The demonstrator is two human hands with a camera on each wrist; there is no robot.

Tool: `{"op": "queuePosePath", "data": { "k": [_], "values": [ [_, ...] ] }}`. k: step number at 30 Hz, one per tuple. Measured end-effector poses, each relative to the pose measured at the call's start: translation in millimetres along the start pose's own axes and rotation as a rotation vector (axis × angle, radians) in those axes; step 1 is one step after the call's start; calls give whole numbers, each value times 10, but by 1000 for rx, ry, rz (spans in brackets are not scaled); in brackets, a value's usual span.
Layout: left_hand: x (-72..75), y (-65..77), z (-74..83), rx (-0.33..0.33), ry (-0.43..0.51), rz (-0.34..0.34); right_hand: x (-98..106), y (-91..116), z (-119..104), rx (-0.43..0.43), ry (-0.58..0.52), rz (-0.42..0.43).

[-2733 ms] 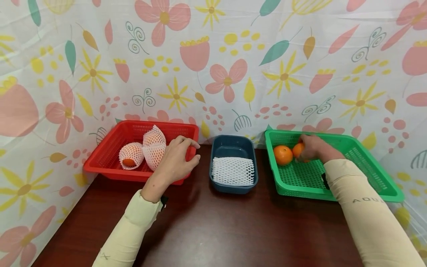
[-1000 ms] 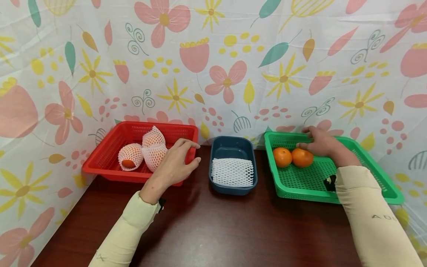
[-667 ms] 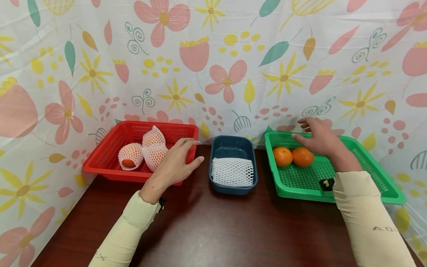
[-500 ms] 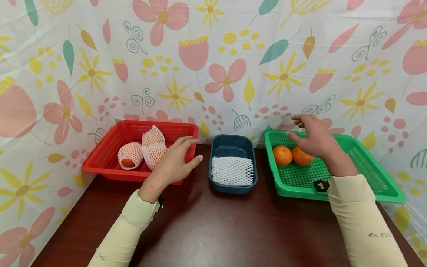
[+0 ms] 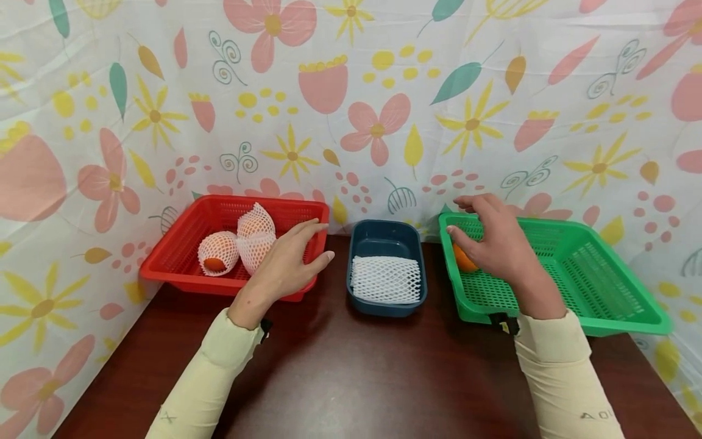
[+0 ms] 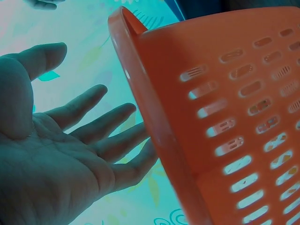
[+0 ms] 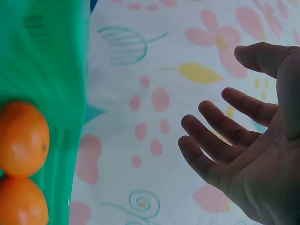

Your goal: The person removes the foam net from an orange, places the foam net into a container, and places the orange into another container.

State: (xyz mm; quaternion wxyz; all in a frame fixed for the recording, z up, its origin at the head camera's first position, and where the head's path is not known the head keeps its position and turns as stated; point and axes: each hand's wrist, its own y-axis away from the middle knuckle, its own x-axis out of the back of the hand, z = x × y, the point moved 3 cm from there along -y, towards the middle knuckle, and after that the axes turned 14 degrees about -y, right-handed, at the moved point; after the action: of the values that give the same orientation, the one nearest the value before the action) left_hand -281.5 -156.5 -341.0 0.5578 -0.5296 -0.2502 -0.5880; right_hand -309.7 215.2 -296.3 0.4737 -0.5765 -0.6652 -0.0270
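My left hand (image 5: pixel 285 263) hovers over the right side of the red plastic basket (image 5: pixel 181 281), fingers loosely spread and holding nothing. In the left wrist view some fingertips pass behind the basket rim (image 6: pixel 154 117); contact cannot be told. Inside the basket lie several oranges in white foam net sleeves (image 5: pixel 218 249). My right hand (image 5: pixel 496 244) is raised above the left part of the green basket (image 5: pixel 592 268), its fingers relaxed and grasping nothing. One bare orange (image 5: pixel 464 260) shows beside it; two oranges (image 7: pixel 22 139) appear in the right wrist view, apart from the hand.
Between the two baskets stands a small dark blue tray (image 5: pixel 384 238), with flat white foam net sleeves (image 5: pixel 386 279) in its front half. All sit on a dark brown table (image 5: pixel 351 372), against a flowered cloth (image 5: pixel 378 73) at the back.
My right hand let go of an orange in the green basket beside the other one, then rose and moved left over them. The left hand has stayed nearly still.
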Motion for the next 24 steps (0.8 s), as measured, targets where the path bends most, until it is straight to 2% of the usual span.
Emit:
{"op": "queuePosePath", "data": {
  "k": [9,17,24],
  "values": [
    [32,-1,-3,3,5,13,-300,62,-257,111,-48,44],
    [49,19,-41,17,8,20,-621,105,-404,177,-115,12],
    [59,71,-126,9,-4,29,-815,98,-493,211,-152,-30]
  ]
}}
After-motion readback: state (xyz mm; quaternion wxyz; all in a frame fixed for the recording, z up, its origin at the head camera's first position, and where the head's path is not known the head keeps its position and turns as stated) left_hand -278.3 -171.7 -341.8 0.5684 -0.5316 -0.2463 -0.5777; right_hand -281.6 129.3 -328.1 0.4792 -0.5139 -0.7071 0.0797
